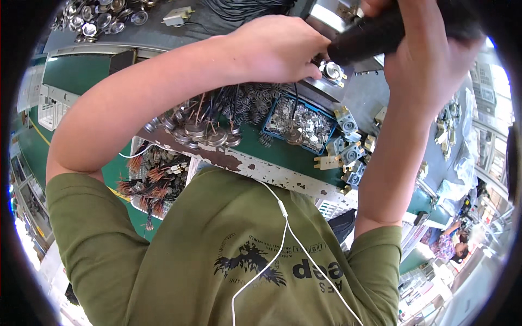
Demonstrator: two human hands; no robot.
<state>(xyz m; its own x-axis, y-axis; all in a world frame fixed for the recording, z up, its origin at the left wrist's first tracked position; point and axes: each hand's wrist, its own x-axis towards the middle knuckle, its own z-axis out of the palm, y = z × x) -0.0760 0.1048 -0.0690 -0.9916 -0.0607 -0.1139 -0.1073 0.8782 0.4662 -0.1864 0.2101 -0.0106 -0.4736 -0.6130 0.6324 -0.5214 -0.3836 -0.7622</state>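
Note:
My right hand (pixel 429 60) is wrapped round a thick black cylindrical tool (pixel 370 41), held sideways with its narrower end toward my left hand. Motion smears its far end, and its tip is hidden. Close to that end, my left hand (pixel 283 51) is closed, thumb and fingers bent together beside a small round metal part with brass-coloured tabs (pixel 333 71). What those fingers pinch is hidden. The round part lies at a metal fixture (pixel 326 89) on the bench.
A blue tray (pixel 270 117) of small metal pieces stands near the bench edge. Several square switch-like parts (pixel 350 152) lie right of it. Round metal parts with wires (pixel 215 136) and springs (pixel 253 100) are heaped left. More round parts (pixel 100 22) lie at the far left.

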